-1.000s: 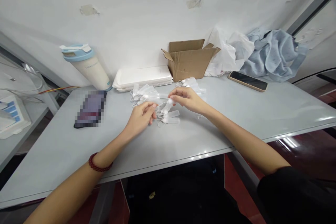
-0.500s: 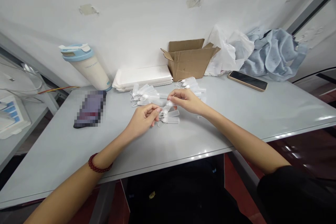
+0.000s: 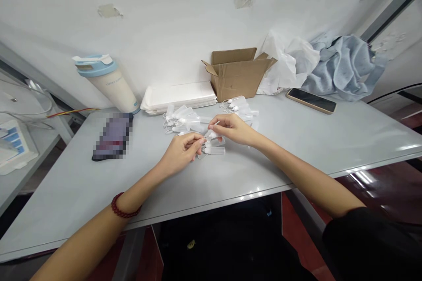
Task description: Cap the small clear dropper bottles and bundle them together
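Several small translucent white bottles with thin loops lie on the grey table in a left group (image 3: 183, 118) and a right group (image 3: 242, 106). Between and in front of them, my left hand (image 3: 181, 151) pinches something thin, seemingly a loop, at its fingertips. My right hand (image 3: 232, 128) is closed by a white-capped small bottle (image 3: 212, 135), its thumb and index finger together at the cap end. More bottles (image 3: 216, 151) lie just under the two hands. The fingers partly hide the held piece.
Along the wall stand a tilted cream tumbler (image 3: 114, 85), a stack of white sheets (image 3: 180, 95), an open cardboard box (image 3: 235, 77), a white plastic bag (image 3: 288, 63) and blue cloth (image 3: 349, 68). A phone (image 3: 311, 100) lies at right, a dark pouch (image 3: 114, 136) at left.
My left hand has shifted slightly right and my right hand slightly left and down, so the fingertips are closer together. The bottle between them has moved down a little.
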Motion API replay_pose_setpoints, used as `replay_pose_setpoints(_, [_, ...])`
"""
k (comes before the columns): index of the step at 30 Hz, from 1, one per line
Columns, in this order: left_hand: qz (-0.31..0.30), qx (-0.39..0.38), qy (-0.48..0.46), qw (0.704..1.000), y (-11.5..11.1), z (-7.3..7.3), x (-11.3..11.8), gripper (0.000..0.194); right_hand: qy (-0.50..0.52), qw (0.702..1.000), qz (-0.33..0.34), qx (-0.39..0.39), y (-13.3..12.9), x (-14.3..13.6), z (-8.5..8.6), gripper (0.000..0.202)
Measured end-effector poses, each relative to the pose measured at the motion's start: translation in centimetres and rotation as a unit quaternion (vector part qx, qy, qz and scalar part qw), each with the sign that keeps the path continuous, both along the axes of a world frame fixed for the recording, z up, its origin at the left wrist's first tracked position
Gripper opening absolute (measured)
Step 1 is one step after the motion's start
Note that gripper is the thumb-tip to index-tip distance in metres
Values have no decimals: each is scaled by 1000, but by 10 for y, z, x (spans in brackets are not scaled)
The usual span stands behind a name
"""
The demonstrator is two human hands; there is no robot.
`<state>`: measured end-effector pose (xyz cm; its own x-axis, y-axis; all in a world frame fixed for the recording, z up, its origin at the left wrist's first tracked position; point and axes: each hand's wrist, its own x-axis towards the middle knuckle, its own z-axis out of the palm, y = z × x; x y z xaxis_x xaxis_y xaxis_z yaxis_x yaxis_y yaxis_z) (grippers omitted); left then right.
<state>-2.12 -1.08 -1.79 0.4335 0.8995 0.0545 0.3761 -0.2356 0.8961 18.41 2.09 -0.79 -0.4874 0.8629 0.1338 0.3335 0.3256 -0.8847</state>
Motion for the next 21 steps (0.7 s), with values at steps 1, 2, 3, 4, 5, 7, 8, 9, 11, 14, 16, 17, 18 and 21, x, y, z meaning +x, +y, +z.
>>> replay_pose_setpoints(1, [0, 0, 0, 1000, 0, 0, 0, 24, 0, 1000, 0, 0, 0, 0, 0, 23])
replay_pose_setpoints(2, [1, -1, 1, 1000, 0, 0, 0, 24, 1, 1000, 0, 1, 0, 0, 0, 23])
replay_pose_setpoints(3, [1, 0, 1, 1000, 0, 0, 0, 24, 3, 1000, 1, 1, 0, 0, 0, 23])
replay_pose_setpoints(4, [2, 0, 2, 1000, 0, 0, 0, 24, 4, 1000, 3, 1, 0, 0, 0, 23])
replay_pose_setpoints(5, [3, 0, 2, 1000, 0, 0, 0, 24, 4, 1000, 4, 0, 0, 0, 0, 23])
replay_pose_setpoints(7, [3, 1, 4, 1000, 0, 0, 0, 24, -1, 1000, 5, -3, 0, 0, 0, 23])
replay_pose_setpoints(8, [3, 2, 4, 1000, 0, 0, 0, 24, -5, 1000, 4, -4, -1, 0, 0, 23])
replay_pose_setpoints(9, [3, 2, 5, 1000, 0, -1, 0, 24, -9, 1000, 4, -3, -1, 0, 0, 22])
replay_pose_setpoints(11, [4, 3, 6, 1000, 0, -1, 1, 25, -17, 1000, 5, 2, -1, 0, 1, 21])
replay_pose_setpoints(14, [8, 9, 8, 1000, -1, 0, 1, 26, -24, 1000, 5, 7, -2, -2, 0, 21])
replay_pose_setpoints(16, [11, 15, 10, 1000, -2, 1, 1, 26, -25, 1000, 3, 9, -3, -2, 0, 21])
replay_pose_setpoints(17, [12, 18, 11, 1000, -2, 1, 1, 25, -26, 1000, 2, 10, -3, -3, 0, 20])
replay_pose_setpoints(18, [12, 21, 13, 1000, -3, 2, 1, 25, -26, 1000, 2, 12, -4, -3, 0, 20])
replay_pose_setpoints(21, [14, 33, 21, 999, -4, 2, 1, 24, -29, 999, 5, 23, -5, -5, -1, 18])
